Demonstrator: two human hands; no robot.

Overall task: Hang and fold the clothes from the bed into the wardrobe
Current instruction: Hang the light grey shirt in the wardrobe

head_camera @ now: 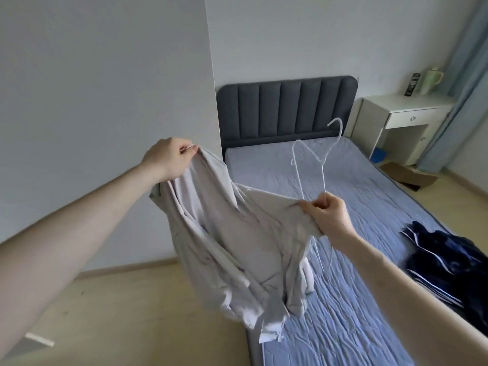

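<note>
Pale walls surround the bed [369, 299], its blue quilted cover beneath a dark padded headboard [286, 109]; a white nightstand [404, 120] stands beside it. We hold a light grey shirt [237, 247] above the bed's near edge. A navy garment [449, 262] lies on the cover. Our left hand [166, 157] pinches the shirt's collar; our right hand [330, 215] has its grip on both shirt and white wire hanger [317, 159].

Plain pale walls [92, 75]; light wood floor [132, 299]; white nightstand [404, 120] beside dark padded headboard [286, 109]; blue curtain [464, 83] right.
</note>
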